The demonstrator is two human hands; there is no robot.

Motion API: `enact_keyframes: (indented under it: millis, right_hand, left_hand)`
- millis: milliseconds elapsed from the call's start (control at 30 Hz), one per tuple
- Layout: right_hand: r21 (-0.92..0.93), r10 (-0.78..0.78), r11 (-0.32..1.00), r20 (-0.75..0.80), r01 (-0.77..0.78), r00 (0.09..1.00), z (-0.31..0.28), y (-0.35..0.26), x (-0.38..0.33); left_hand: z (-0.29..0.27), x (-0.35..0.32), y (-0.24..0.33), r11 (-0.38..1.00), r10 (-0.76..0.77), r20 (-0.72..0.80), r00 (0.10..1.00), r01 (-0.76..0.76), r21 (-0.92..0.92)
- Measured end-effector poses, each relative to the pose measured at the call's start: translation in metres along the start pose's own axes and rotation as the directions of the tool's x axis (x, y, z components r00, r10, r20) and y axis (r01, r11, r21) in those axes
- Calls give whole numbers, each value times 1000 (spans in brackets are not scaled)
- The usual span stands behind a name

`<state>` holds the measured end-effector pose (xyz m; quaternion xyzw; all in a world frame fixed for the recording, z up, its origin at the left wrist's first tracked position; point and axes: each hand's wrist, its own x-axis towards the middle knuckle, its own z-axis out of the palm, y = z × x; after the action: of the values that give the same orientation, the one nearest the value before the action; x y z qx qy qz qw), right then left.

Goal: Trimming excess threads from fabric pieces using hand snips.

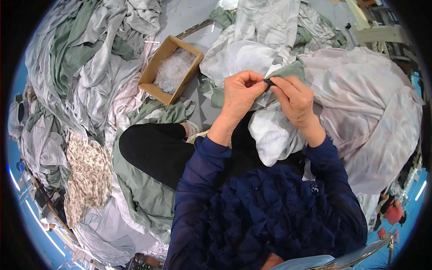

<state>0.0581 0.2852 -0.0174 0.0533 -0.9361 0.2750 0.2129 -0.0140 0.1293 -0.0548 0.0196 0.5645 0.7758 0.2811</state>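
Both my hands meet in front of me in a pinch over a small black piece (269,82), whose kind I cannot make out. My left hand (239,93) is closed, thumb and forefinger against the black piece's left end. From the other side my right hand (294,100) pinches it too, fingers curled. Just behind the fingertips lies a grey-green cloth corner (290,70) along with white cloth. A white cloth (273,137) hangs down below my right hand onto my lap. Whether the black piece is joined to the cloth is hidden by my fingers.
An open cardboard box (155,92) with tangled pale threads stands left of my hands. Large heaps of white and green cloth (90,58) lie at the left, with a brown-patterned cloth (88,173) among them. A pale pinkish cloth pile (369,108) rises at the right.
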Motion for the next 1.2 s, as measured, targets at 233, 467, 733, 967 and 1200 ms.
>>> enact_keyframes:
  millis: [233,467,733,967,1200]
  right_hand:
    - [215,263,948,-108,-235,959,-10,4,6]
    - [382,172,855,431,-351,886,-5,30,15]
    - [377,264,898,-49,-227,963,-55,7,6]
    - [526,554,765,-241,-372,797,-99,48,-21]
    - [329,514,829,-134,-451,847,-65,66,-47]
  left_hand:
    - [0,0,-1,1000,-13,-11,1000,14,13]
    - [-2,-8,-7,909,325,130,937,-347,229]
    - [-63,-29,-7,353,607,184,773,-470,809]
    - [-116,-85,32,310,688,50,724,-356,882]
    - [-71,-124,25,32,814,339,473,-618,785]
